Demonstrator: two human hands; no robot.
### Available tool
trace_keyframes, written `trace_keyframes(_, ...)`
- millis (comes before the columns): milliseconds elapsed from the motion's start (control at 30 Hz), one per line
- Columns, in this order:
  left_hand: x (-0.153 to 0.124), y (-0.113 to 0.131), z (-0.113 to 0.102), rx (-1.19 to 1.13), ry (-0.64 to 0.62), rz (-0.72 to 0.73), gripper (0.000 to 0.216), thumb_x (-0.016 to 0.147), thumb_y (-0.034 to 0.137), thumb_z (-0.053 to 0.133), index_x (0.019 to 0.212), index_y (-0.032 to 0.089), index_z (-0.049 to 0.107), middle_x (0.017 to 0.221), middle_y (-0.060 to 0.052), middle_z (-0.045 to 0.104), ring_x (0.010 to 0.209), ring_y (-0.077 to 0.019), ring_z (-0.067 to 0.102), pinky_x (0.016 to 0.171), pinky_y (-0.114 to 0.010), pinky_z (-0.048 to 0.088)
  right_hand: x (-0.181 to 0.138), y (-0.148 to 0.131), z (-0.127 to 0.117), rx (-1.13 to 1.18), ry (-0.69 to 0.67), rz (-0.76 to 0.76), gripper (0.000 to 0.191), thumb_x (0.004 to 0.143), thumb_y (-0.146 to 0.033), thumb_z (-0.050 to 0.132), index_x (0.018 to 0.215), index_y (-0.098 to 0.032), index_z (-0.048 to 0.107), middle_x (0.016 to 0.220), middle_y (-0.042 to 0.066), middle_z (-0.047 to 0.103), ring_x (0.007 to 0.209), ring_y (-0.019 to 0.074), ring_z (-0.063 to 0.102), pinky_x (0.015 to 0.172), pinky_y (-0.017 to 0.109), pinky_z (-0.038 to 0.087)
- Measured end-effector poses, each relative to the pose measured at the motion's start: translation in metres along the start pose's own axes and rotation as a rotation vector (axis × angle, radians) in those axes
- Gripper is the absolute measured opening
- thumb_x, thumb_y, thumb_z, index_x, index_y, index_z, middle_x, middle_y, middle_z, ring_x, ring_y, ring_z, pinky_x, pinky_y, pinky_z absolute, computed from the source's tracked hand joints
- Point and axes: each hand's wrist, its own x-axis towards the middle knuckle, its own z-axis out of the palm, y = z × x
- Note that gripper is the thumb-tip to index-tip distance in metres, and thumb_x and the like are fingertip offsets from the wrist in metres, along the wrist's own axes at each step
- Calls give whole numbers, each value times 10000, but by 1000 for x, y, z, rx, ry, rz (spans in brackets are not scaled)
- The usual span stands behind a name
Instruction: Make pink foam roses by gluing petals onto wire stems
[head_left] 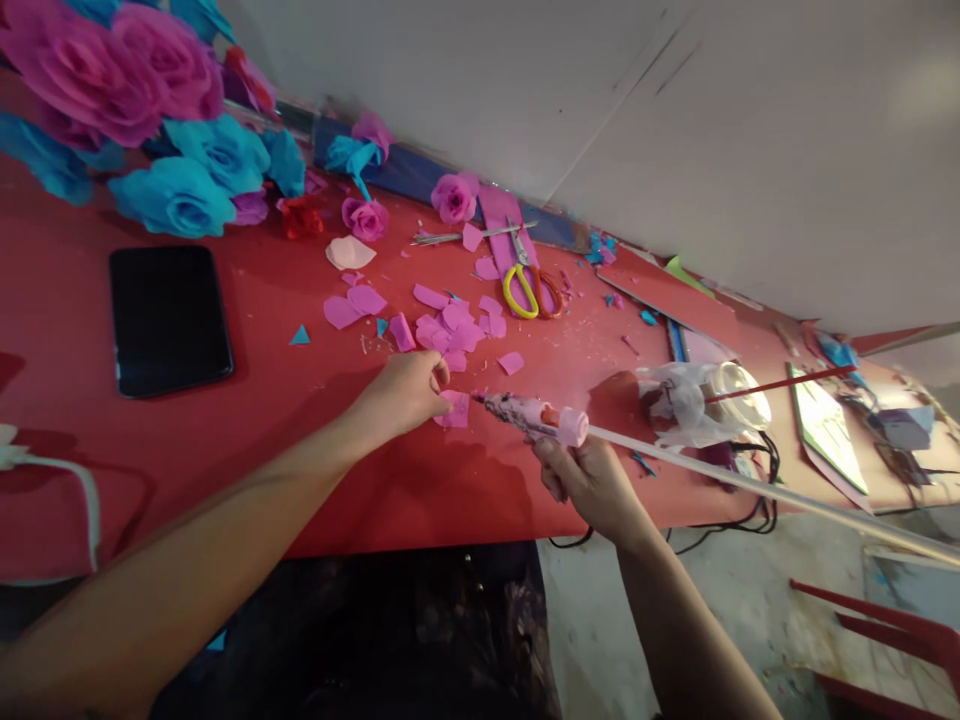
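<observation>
My left hand (411, 392) pinches the edge of a pink paper petal (456, 410), just above the red tabletop (420, 490). In my right hand (589, 475) is a pink hot glue gun (529, 415), its smudged nozzle pointing left at that petal. A long, pale glue stick (720, 468) runs out of the gun's back end toward the lower right. Beyond my left hand lies a loose pile of pink petals (457, 328). Yellow-and-orange-handled scissors (531, 285) rest on a pink paper strip (504, 225).
Pink and blue paper roses (176, 195) crowd the upper left, above a black phone (171, 320). A plastic-wrapped container (709, 400) stands on the right near dark cables (765, 490). A white cord (71, 470) lies at far left. A grey wall (600, 120) borders the table.
</observation>
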Motion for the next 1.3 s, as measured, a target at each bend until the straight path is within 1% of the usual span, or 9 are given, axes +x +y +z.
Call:
trace_keyframes(167,0,-1,2,22,34,-7,152,648,232,658,771,188,580,698,-25,647,665,-182,605,577,-268,390,-9,3,5,-53,-62,-13,383,890,-467,461,608,-210,437,449,-47,431,422,90,407,449,227,329)
trace_keyframes(300,0,-1,1,32,32,2,153,641,221,658,764,189,574,695,-25,647,659,-182,604,574,-270,390,-9,0,4,-60,-29,-18,359,896,-464,442,654,-204,491,446,-46,441,409,98,410,446,236,336)
trace_keyframes(500,-2,3,-1,25,10,-18,155,646,191,647,786,186,580,731,-36,673,692,-192,622,606,-281,411,-11,-1,0,-77,-57,-41,364,895,-488,458,689,-208,566,438,-43,433,410,105,402,434,238,325)
trace_keyframes(700,-2,3,-1,23,17,-7,142,658,212,652,774,186,574,746,-39,675,689,-187,617,610,-281,410,-14,-1,-1,-99,-73,-51,354,877,-460,469,630,-210,505,445,-41,424,411,100,394,432,238,318)
trace_keyframes(900,-1,1,0,35,30,0,145,639,202,652,760,188,574,712,-31,658,674,-187,610,598,-276,406,-7,-3,3,-66,-67,13,393,889,-462,446,584,-213,433,447,-38,431,418,97,411,451,240,337)
trace_keyframes(1033,-1,0,0,13,17,-12,149,635,198,646,765,194,574,730,-34,670,692,-193,618,590,-275,402,-8,5,0,-68,-69,22,409,898,-483,432,592,-213,452,444,-39,423,414,103,412,445,244,335)
trace_keyframes(1167,-2,2,-3,-36,-20,-33,170,622,152,642,763,193,558,719,-24,670,669,-182,613,578,-270,399,4,17,-27,-254,155,-83,390,920,-487,400,738,-184,566,516,-4,507,481,139,482,504,270,377)
trace_keyframes(1233,-1,2,-6,-52,-21,-38,179,615,158,656,756,191,550,718,-23,665,667,-184,613,580,-274,405,23,22,-44,-499,290,-160,330,917,-466,440,922,-171,589,769,68,633,654,182,579,588,287,411)
trace_keyframes(1300,1,-1,-9,-86,-18,-34,199,615,192,676,768,192,548,705,-17,658,665,-187,614,587,-278,414,46,26,-61,-802,305,-165,330,930,-421,430,1090,-157,550,1012,138,638,796,233,614,623,310,420)
